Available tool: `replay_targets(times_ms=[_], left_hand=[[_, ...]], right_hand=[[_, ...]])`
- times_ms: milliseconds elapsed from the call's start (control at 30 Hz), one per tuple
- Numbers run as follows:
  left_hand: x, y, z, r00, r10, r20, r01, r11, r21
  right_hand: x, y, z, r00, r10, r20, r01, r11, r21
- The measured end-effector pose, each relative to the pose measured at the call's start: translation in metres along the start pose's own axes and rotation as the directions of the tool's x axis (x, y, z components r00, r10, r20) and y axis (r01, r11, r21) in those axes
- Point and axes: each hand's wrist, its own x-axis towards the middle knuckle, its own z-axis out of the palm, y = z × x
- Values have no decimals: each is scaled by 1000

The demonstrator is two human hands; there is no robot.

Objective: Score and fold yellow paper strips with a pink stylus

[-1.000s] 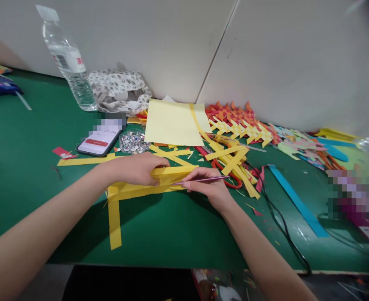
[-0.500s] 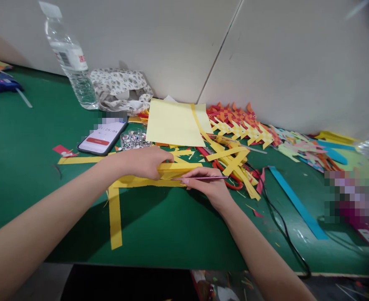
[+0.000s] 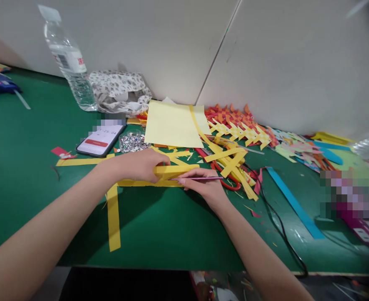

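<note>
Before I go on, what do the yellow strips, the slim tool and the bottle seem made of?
Yellow strips: probably paper or thin card, matte, with flat cut edges. Slim tool in the right hand: purplish sheen, perhaps metal; plastic is possible. Bottle: likely thin plastic, clear, with ribbed walls.

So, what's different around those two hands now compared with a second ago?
The near edge of the long yellow paper strip has moved away from the person. The bare right hand, gripping a thin purple rod, has slid slightly left. Nothing was grasped or released: the bare left hand stays on the yellow paper. The clear plastic bottle and dark-edged phone stayed put.
</note>
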Motion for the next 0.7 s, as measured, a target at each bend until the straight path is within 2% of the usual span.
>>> replay_targets(times_ms=[367,700], left_hand=[[0,-8,3,999,27,-20,-28,999,-44],[-1,-7,4,1000,-14,-4,14,999,-50]], right_hand=[[-1,0,-1,1000,6,-12,-6,1000,-9],[-1,2,-8,1000,-2,-14,2,1000,6]])
